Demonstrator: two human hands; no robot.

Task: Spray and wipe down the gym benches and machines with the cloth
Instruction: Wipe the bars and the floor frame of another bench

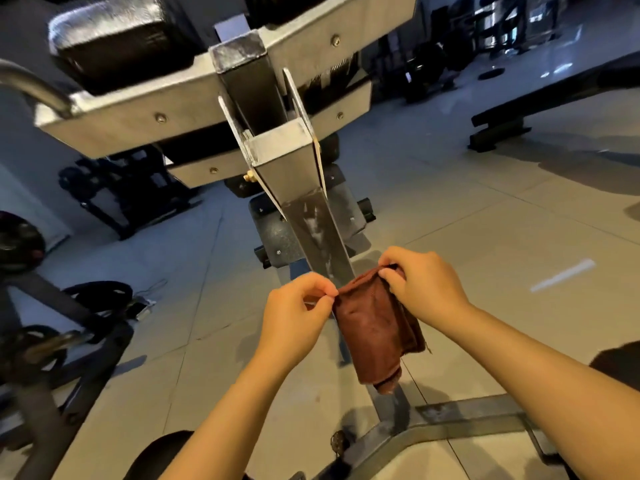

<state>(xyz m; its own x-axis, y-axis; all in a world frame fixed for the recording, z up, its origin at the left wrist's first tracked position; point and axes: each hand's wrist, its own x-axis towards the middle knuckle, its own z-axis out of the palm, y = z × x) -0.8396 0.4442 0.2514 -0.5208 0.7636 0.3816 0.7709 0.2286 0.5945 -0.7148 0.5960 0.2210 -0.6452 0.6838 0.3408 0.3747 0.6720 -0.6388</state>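
Left hand [298,317] pinches near-left edge of brown cloth [375,327]; right hand [420,289] grips far corner, likely refolding for fresh face. Cloth hangs against sloping steel beam [320,230] of machine, smears visible beyond.

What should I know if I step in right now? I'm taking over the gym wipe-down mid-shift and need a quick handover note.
Left hand: pinching the left edge of the brown cloth.
Right hand: gripping the cloth's top edge; the cloth hangs folded between the hands, in front of the machine's slanted metal beam.
Spray bottle: not in view.
Done: the beam shows whitish streaks above the cloth, possibly spray or wiping marks; I cannot tell which.
Left: wipe the beam, the lower base frame, the black pad above, then the black bench behind.
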